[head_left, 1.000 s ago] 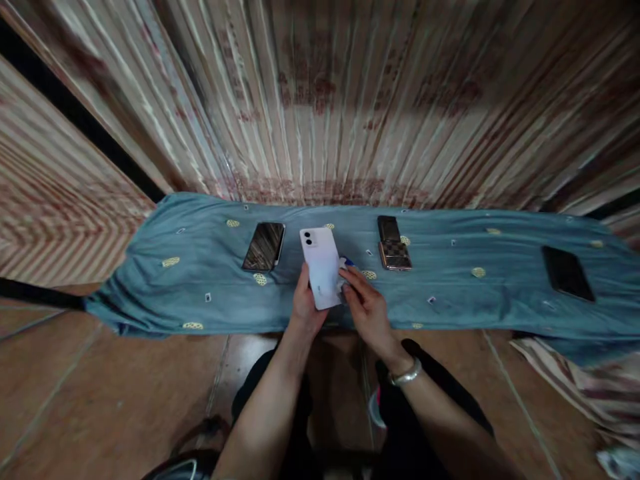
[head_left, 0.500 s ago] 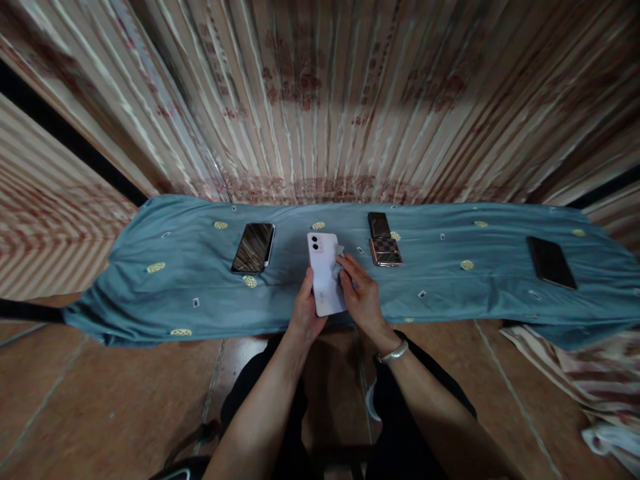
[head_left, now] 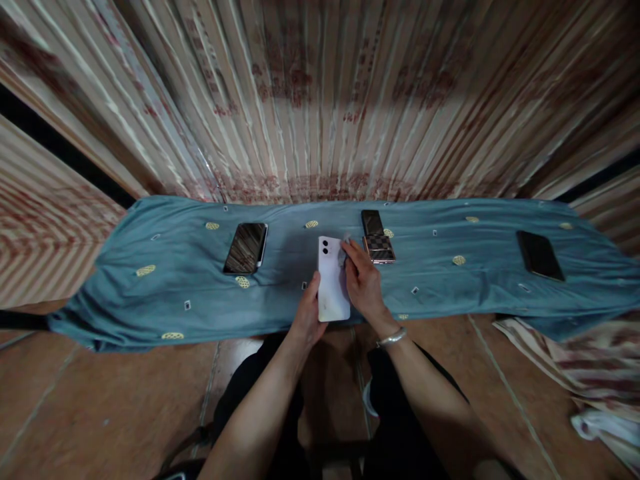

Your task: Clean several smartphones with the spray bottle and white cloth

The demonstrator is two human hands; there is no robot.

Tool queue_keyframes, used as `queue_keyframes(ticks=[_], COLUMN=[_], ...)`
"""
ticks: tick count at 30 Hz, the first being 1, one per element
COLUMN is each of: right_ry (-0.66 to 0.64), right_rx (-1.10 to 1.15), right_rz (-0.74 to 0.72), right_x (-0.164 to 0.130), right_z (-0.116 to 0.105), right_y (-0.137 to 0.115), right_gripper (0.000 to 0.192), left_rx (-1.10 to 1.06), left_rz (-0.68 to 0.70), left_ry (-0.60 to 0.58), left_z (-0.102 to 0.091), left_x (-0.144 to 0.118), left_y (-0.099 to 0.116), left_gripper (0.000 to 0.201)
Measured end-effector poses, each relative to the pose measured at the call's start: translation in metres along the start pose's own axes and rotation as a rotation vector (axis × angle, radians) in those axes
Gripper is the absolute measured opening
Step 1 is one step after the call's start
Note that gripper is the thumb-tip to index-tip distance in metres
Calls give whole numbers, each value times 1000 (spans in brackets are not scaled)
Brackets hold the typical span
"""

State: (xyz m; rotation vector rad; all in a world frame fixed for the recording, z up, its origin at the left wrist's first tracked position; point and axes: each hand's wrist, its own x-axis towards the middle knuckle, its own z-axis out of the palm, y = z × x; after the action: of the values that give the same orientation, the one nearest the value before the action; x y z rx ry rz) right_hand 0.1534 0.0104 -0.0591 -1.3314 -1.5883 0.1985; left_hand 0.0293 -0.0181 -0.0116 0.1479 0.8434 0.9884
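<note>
A pale lilac smartphone (head_left: 333, 283), its back with two camera lenses facing up, is gripped along its left and lower edge by my left hand (head_left: 307, 315). My right hand (head_left: 365, 280) pinches a small grey cloth (head_left: 343, 256) against the phone's upper right edge. Part of the cloth is hidden behind the fingers. Just beyond my right hand lie a dark, flat rectangular item (head_left: 371, 223) and a brown checkered case (head_left: 379, 249), touching each other on the blue cloth cover (head_left: 285, 293).
A dark-screened phone (head_left: 245, 248) lies to the left, a light-edged item partly under it. Another dark phone-like slab (head_left: 540, 255) rests far right. A striped curtain (head_left: 300, 133) hangs behind, with black poles (head_left: 65, 147) at the sides. Striped fabric (head_left: 565, 363) droops at lower right.
The phone has shifted slightly right and stands straighter in my left hand. My right hand with the grey cloth has moved up along its right edge. The view has turned slightly.
</note>
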Motion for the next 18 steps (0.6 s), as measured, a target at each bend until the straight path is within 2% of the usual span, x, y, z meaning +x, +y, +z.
queue_keyframes(ticks=[9, 13, 18], right_ry=[-24, -67, -140], right_rx=[53, 106, 104], right_rz=[-51, -61, -56], right_x=[10, 16, 21], right_z=[-4, -10, -16], right_y=[0, -2, -4], right_gripper=[40, 38, 37], left_rx=[93, 111, 143], left_rz=[-46, -63, -80], left_ry=[-30, -3, -27], left_z=[-4, -3, -7], left_x=[2, 2, 6], left_y=[-10, -12, -18], left_gripper=[40, 34, 32])
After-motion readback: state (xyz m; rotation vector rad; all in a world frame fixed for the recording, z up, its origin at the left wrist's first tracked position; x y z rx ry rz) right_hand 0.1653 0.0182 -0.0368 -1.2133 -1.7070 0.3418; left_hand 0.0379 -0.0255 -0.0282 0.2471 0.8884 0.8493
